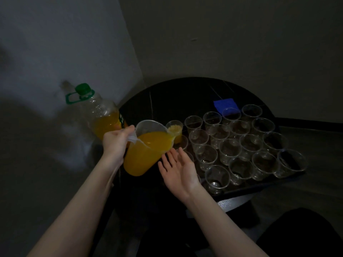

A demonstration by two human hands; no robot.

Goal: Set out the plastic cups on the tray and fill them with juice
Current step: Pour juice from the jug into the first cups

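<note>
Juice (148, 154), bright orange, fills most of a clear plastic jug (146, 151) that the left hand (116, 142) grips by its handle, fingers curled round it. The jug is tilted away from that hand, its spout resting over the rim of a clear plastic cup (174, 131), and a pool of frothy juice sits in that cup, which is partly full. This cup stands just beyond the jug's lip, at the near-left corner of the group of cups as seen from the pouring hand.

The right hand (178, 168) holds nothing; it lies just beside the jug's lower wall, palm up, fingers straight and spread wide, their tips near the jug but whether they touch it cannot be told. Behind this hand and stretching off to its right stand the empty cups (239, 145), about twenty of them, upright and close-packed in rows on a dark tray (263, 185). They appear to hold no juice.

The tray rests on a round dark desk (167, 97). Beyond the cups, further from both hands, a blue cloth (225, 103) lies on the desk. Past the left hand, away from the cups, stands a large clear bottle (100, 115) with a green cap and green carry handle, roughly one third full of orange juice.
</note>
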